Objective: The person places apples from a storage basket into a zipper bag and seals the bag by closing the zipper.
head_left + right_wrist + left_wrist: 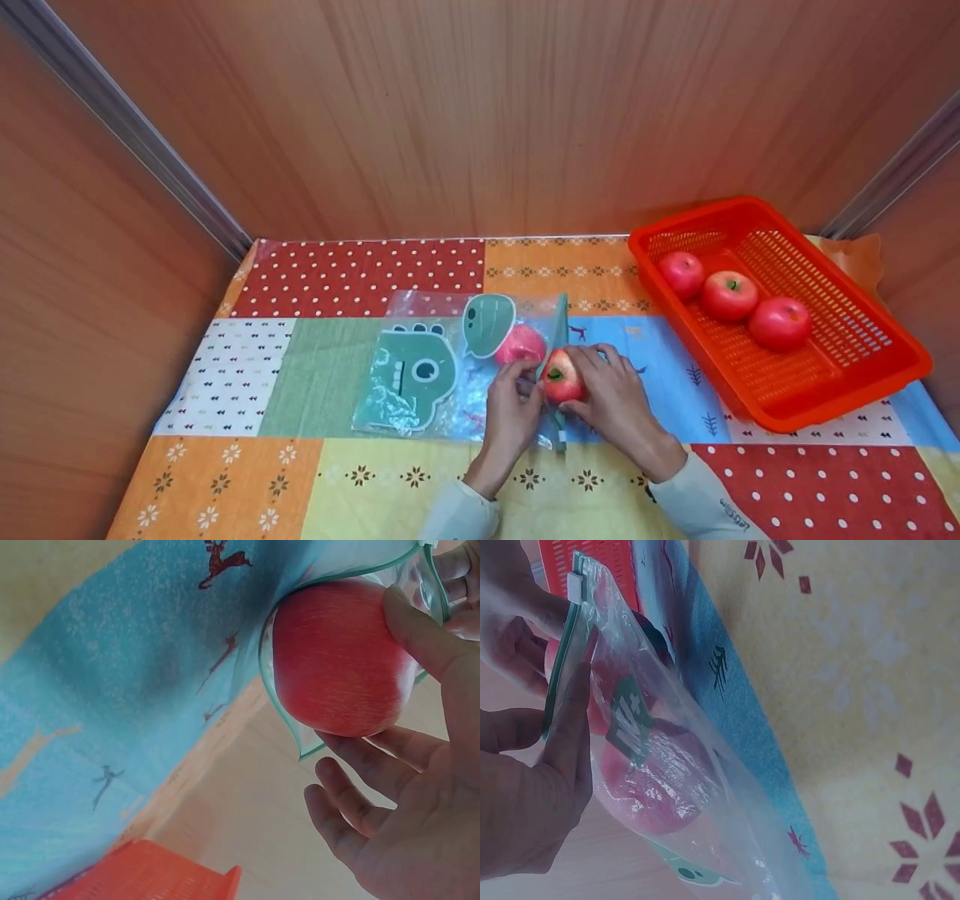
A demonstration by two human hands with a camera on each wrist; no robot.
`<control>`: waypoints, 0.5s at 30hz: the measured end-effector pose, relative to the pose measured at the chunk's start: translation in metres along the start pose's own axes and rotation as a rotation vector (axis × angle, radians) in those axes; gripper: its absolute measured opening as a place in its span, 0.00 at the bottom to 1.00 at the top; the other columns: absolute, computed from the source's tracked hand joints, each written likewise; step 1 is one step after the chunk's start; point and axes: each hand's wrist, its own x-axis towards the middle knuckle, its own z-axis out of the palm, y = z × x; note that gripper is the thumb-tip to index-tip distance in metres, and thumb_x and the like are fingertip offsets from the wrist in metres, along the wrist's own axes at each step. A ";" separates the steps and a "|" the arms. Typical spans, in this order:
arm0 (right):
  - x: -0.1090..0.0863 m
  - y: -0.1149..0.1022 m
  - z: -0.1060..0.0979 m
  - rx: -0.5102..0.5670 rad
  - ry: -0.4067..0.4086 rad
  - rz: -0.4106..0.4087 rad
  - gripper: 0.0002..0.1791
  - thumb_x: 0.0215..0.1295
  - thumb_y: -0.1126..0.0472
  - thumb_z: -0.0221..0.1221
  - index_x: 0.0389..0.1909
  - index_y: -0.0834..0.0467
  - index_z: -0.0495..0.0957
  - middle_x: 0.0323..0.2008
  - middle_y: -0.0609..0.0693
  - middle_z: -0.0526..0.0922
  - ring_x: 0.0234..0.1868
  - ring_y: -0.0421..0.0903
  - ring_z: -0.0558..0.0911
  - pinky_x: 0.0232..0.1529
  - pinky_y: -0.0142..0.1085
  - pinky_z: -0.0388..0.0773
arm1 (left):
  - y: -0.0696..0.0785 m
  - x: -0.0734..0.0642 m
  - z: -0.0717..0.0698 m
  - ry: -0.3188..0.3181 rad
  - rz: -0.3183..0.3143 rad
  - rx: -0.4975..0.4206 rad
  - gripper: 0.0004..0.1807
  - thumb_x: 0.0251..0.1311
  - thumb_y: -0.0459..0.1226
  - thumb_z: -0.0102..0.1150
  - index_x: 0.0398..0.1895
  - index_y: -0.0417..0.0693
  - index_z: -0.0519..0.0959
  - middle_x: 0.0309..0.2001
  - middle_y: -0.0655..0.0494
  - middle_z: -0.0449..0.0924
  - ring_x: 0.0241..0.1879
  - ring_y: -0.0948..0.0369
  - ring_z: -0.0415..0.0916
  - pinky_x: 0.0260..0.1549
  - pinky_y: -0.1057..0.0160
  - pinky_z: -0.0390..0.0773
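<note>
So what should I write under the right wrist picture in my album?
A right hand holds a red apple at the open mouth of a green-edged clear bag.

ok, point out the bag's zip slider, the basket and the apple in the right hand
Zip slider [575, 588], left wrist view: its white body.
Basket [847, 403], head view: the near rim.
Apple [341, 664], right wrist view: middle of its red side.
</note>
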 end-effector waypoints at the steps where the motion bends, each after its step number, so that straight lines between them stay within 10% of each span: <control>1: 0.000 0.000 0.001 0.003 -0.003 0.004 0.46 0.45 0.56 0.85 0.67 0.60 0.77 0.59 0.57 0.84 0.61 0.58 0.75 0.57 0.57 0.79 | 0.000 0.000 0.000 -0.001 0.001 0.002 0.16 0.64 0.21 0.62 0.54 0.37 0.83 0.42 0.47 0.82 0.35 0.65 0.80 0.38 0.68 0.85; 15: 0.000 0.000 0.009 0.022 0.014 0.007 0.45 0.45 0.54 0.85 0.66 0.59 0.77 0.57 0.56 0.85 0.59 0.58 0.76 0.54 0.56 0.81 | 0.000 -0.002 0.003 0.012 0.003 0.003 0.14 0.65 0.23 0.64 0.52 0.36 0.84 0.41 0.49 0.81 0.34 0.65 0.80 0.37 0.68 0.85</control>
